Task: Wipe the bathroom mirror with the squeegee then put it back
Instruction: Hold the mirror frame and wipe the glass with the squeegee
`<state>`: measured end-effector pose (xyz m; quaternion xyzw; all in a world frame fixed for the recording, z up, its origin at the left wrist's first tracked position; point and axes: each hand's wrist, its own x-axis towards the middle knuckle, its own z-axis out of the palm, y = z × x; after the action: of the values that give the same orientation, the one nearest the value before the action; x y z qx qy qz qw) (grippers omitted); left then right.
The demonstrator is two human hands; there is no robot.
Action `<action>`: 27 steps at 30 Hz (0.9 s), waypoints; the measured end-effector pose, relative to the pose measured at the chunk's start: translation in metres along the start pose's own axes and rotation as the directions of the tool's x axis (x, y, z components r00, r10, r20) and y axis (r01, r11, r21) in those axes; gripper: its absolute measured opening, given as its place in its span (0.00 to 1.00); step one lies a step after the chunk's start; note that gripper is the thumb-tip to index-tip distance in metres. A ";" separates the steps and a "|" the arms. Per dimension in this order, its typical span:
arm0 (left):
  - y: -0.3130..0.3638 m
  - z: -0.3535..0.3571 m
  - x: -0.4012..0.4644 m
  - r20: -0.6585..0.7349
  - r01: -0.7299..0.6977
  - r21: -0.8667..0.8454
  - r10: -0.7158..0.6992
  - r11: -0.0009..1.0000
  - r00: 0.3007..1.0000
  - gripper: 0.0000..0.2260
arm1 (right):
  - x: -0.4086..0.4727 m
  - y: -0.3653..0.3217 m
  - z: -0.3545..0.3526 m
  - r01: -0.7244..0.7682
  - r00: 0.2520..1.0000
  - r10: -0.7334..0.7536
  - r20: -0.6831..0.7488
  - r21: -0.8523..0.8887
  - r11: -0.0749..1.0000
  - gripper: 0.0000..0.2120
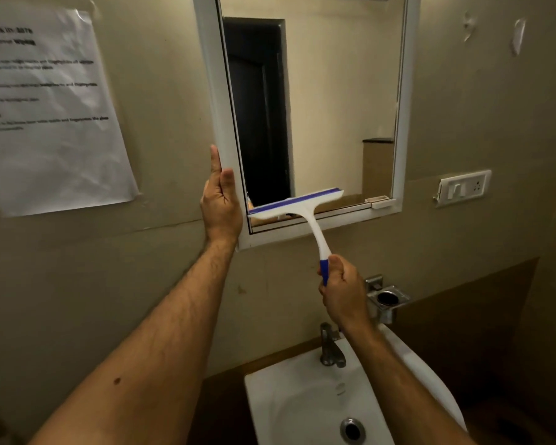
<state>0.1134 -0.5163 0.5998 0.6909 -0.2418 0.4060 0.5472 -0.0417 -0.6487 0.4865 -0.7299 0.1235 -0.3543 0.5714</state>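
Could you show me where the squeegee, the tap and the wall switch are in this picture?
squeegee (297, 203): head view, on the white blade bar near the mirror's bottom edge.
tap (330, 346): head view, on the metal body above the basin.
wall switch (463, 187): head view, on the white plate.

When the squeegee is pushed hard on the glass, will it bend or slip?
The squeegee looks like moulded plastic, so probably stiff and light. Its thin blue blade edge likely flexes slightly. The right hand wraps the blue grip, so slipping seems unlikely.
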 end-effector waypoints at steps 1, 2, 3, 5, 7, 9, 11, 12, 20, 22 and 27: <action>0.002 -0.001 0.000 -0.011 -0.013 0.011 0.013 1.000 1.000 0.21 | 0.000 -0.001 -0.001 0.004 1.000 -0.004 -0.006 0.008 1.000 0.15; 0.002 0.000 0.000 -0.016 -0.017 0.017 0.018 1.000 1.000 0.22 | 0.002 -0.003 -0.002 0.012 1.000 -0.012 -0.011 0.018 1.000 0.15; 0.003 0.000 -0.001 -0.019 -0.014 0.010 0.014 1.000 1.000 0.23 | 0.004 -0.007 -0.003 0.020 1.000 -0.019 -0.015 0.030 0.999 0.15; 0.004 0.002 -0.003 -0.011 0.023 -0.030 -0.023 0.999 1.000 0.26 | 0.009 -0.014 -0.002 0.032 0.999 -0.032 -0.019 0.031 0.999 0.15; 0.000 0.004 -0.004 0.002 0.048 -0.062 -0.048 0.997 0.999 0.28 | 0.012 -0.016 -0.001 0.048 0.999 -0.048 -0.019 -0.010 0.999 0.14; -0.003 0.006 -0.003 0.006 0.035 -0.092 -0.034 0.995 0.999 0.28 | 0.011 -0.012 -0.001 0.058 0.998 -0.059 -0.024 -0.052 0.997 0.14; -0.007 0.009 -0.003 -0.001 0.001 -0.109 -0.001 0.994 1.000 0.28 | 0.008 -0.003 -0.001 0.049 0.998 -0.051 -0.021 -0.084 0.995 0.14; -0.008 0.010 -0.003 -0.009 -0.015 -0.116 0.014 0.993 1.000 0.28 | 0.007 0.001 -0.002 0.039 0.999 -0.040 -0.016 -0.097 0.995 0.14; -0.010 0.018 -0.002 -0.092 0.007 -0.087 -0.015 0.996 0.996 0.28 | 0.003 0.004 -0.012 0.050 0.999 -0.049 0.007 -0.123 0.991 0.15; -0.012 0.018 -0.002 -0.088 0.015 -0.086 -0.022 0.996 0.996 0.27 | 0.007 -0.004 -0.011 0.053 0.999 -0.054 -0.002 -0.073 0.996 0.14; -0.015 0.019 -0.002 -0.093 0.008 -0.088 -0.016 0.996 0.996 0.27 | 0.002 0.008 -0.004 0.011 1.000 -0.014 -0.027 -0.086 0.996 0.15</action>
<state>0.1296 -0.5304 0.5882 0.6479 -0.2292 0.4239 0.5899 -0.0410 -0.6554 0.4807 -0.7496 0.1421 -0.3624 0.5353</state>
